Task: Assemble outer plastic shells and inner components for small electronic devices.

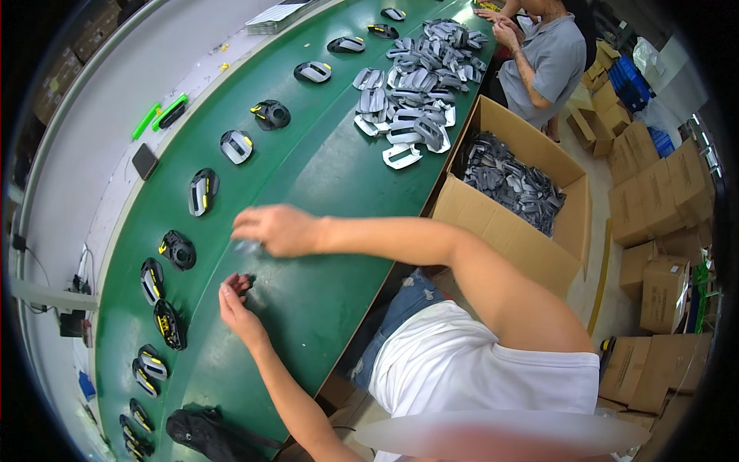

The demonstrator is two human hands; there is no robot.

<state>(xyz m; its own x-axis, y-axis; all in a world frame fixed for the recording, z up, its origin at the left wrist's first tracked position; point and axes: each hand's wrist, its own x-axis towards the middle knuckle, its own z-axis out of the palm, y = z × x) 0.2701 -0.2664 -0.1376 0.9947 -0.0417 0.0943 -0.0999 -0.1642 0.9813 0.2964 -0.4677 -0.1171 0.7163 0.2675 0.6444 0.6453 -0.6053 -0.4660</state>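
Over the green table (331,292), my right hand (283,229) is closed, slightly blurred, with a small pale grey piece (248,246) showing below its fingers; its kind is not clear. Just nearer to me, my left hand (242,309) has curled fingers around something dark and small, mostly hidden. Beyond both hands runs a row of black, grey and yellow mouse-shaped housings. Closest to the hands are a dark housing with a yellow part (178,250), a grey-topped one (203,192) and an upturned one with yellow parts inside (168,323).
A pile of grey plastic shells (416,81) covers the far right of the table. Beside it, an open cardboard box (493,212) holds more grey parts. A co-worker (546,65) sits farther along. A black bag (208,435) lies near left; a phone-like slab (144,161) rests at the far edge.
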